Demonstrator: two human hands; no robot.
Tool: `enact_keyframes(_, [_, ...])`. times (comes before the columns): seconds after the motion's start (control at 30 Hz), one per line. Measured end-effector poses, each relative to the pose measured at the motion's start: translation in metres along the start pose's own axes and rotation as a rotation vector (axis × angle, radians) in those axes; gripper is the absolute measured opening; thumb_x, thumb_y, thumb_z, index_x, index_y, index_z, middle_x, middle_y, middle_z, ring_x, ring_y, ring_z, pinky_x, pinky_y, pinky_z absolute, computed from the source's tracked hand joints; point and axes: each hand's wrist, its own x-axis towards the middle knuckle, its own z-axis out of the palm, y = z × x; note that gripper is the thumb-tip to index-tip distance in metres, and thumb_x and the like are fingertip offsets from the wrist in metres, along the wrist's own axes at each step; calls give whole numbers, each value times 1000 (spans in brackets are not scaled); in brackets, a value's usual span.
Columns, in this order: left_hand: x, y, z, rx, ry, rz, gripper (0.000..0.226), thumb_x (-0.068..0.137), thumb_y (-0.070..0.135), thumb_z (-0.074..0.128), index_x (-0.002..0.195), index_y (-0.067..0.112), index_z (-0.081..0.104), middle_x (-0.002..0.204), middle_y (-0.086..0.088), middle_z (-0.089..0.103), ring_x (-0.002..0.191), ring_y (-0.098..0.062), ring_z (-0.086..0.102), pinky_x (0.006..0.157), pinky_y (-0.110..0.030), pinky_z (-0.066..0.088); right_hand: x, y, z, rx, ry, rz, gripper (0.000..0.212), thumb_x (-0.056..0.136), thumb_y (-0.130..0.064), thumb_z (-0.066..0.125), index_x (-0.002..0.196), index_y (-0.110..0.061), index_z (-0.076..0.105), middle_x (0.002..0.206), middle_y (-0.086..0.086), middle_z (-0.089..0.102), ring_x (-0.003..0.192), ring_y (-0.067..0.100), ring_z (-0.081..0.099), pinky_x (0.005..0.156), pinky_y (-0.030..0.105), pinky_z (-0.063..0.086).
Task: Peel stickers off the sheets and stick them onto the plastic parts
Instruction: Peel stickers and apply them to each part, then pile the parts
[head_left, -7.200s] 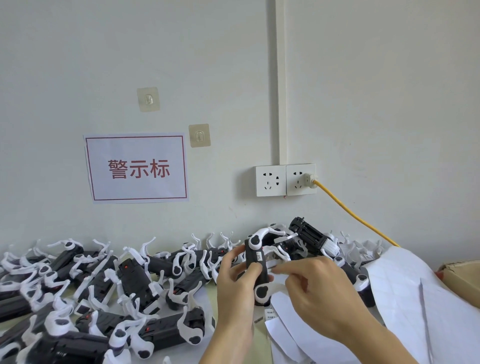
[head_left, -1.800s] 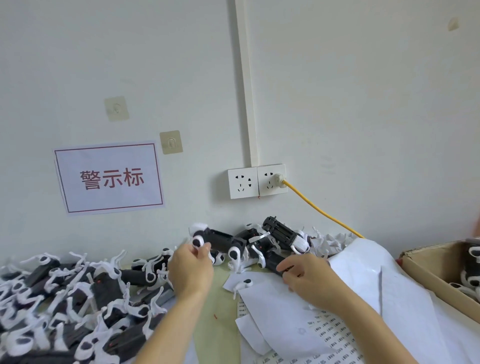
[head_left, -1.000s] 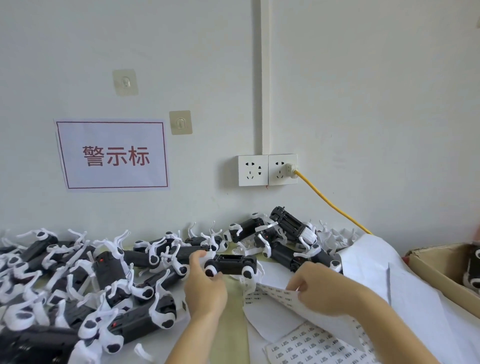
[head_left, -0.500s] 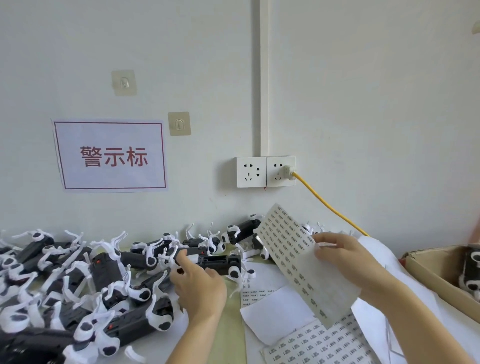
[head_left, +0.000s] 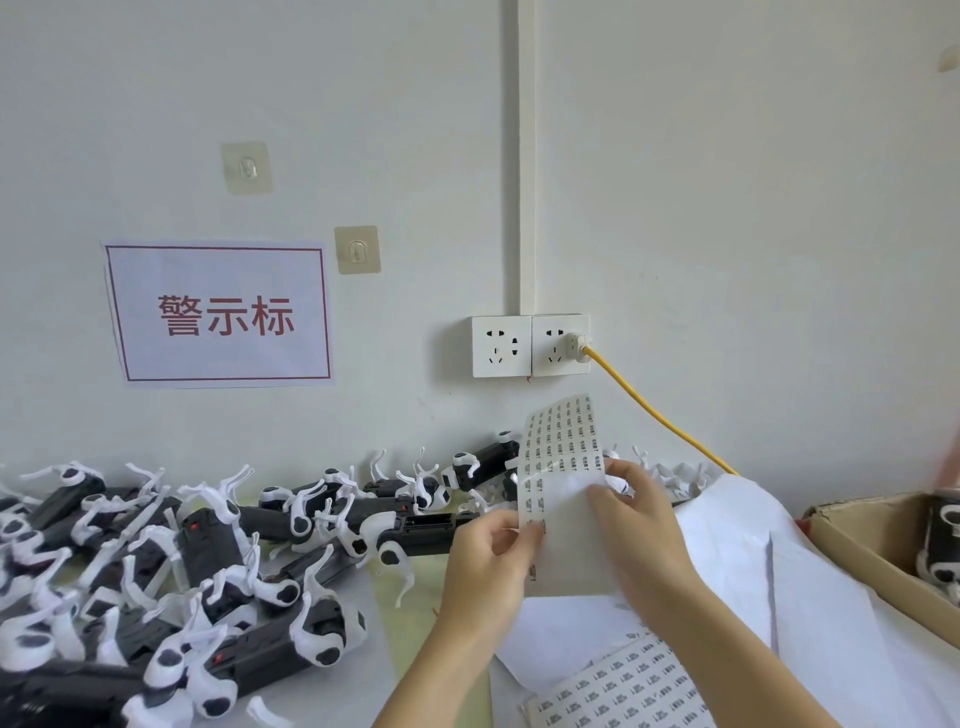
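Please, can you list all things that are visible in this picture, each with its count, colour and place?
parts: many, black and white, piled left and along the wall
held sheet: one, white, upright in both hands
flat sheet: one, white with printed stickers, bottom centre
papers: several, white, right of the hands
box: one, brown, far right
sign: one, white with red text, wall left
hooks: two, clear, above the sign
sockets: two, white, wall centre
cable: one, yellow, from the right socket
left hand: pinches the sheet's left edge
right hand: grips the sheet

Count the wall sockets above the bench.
2: the left wall socket is free; the right wall socket, touching it, holds the plug of a yellow cable.
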Motion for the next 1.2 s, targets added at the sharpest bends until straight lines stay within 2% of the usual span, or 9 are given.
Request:
enact_keyframes(0.07, [3, -1, -2, -73, 55, -26, 16, 97, 11, 62, 88, 9, 75, 85, -6, 77, 82, -20, 72, 81, -42, 57, -1, 1, 1, 39, -95, 43, 16, 93, -14, 61, 88, -25, 72, 79, -2, 75, 76, 20, 70, 65, 37, 59])
enact_keyframes(0.13, [5, -2, -5, -122, 114, -58, 14, 96, 14, 65, 88, 10, 75, 84, -6, 77, 82, -24, 72, 79, -44, 58, -3, -1, 0, 54, -247, 109, 14, 91, -18, 67, 80, -20, 76, 78, 3, 72, 74, 19, 68, 61, 32, 55])
enact_keyframes(0.23, [5, -1, -5, -105, 126, -44, 15, 95, 17, 66, 85, 9, 75, 84, -11, 76, 82, -31, 70, 80, -51, 56, -7, 0, 0, 0, -345, 179, 11, 87, -19, 72, 95, -12, 76, 84, 7, 74, 79, 19, 68, 61, 27, 51])
enact_keyframes(0.37, [3, -1, -4, -73, 108, -1, 19, 94, 21, 68, 80, 10, 75, 82, -15, 73, 85, -38, 68, 82, -52, 54, -7, 2, 2, 14, -332, 226, 21, 82, -16, 77, 99, -4, 72, 83, 9, 71, 81, 22, 65, 58, 26, 49])
enact_keyframes(0.6, [3, -1, -5, -104, 118, -12, 18, 94, 22, 69, 80, 12, 76, 82, -12, 74, 85, -34, 70, 85, -51, 54, -9, 1, 3, 22, -345, 213, 17, 83, -13, 75, 97, -5, 74, 79, 7, 72, 78, 20, 66, 59, 25, 50])
enact_keyframes(0.9, [6, -6, -5, -155, 97, -32, 24, 95, 28, 66, 79, 14, 76, 77, -13, 72, 74, -26, 66, 73, -49, 57, -7, 3, 5, -5, -326, 162, 8, 87, -14, 71, 94, -11, 73, 76, 3, 73, 72, 14, 66, 59, 25, 48])
enact_keyframes(1.07, [6, -9, -7, 124, 243, 257, 15, 91, 15, 71, 86, 15, 57, 84, -6, 62, 68, -16, 56, 66, -30, 50, -4, 10, 7, -120, -239, 94, 12, 83, -18, 76, 93, -10, 75, 80, 6, 74, 76, 16, 68, 55, 22, 48])
enact_keyframes(1.13, [5, -8, -9, 360, 250, 429, 13, 90, 10, 70, 85, 16, 61, 88, 5, 56, 75, -7, 54, 69, -14, 42, -3, 12, 8, -165, -225, 55, 12, 83, -18, 76, 89, -7, 74, 80, 11, 74, 68, 13, 67, 52, 19, 49])
enact_keyframes(1.2, [5, -6, -10, 562, 215, 529, 6, 92, 10, 68, 88, 15, 68, 92, 10, 53, 83, -5, 53, 72, -16, 42, -4, 14, 8, -210, -232, 6, 14, 84, -15, 73, 85, -1, 72, 71, 12, 70, 61, 13, 62, 50, 21, 46])
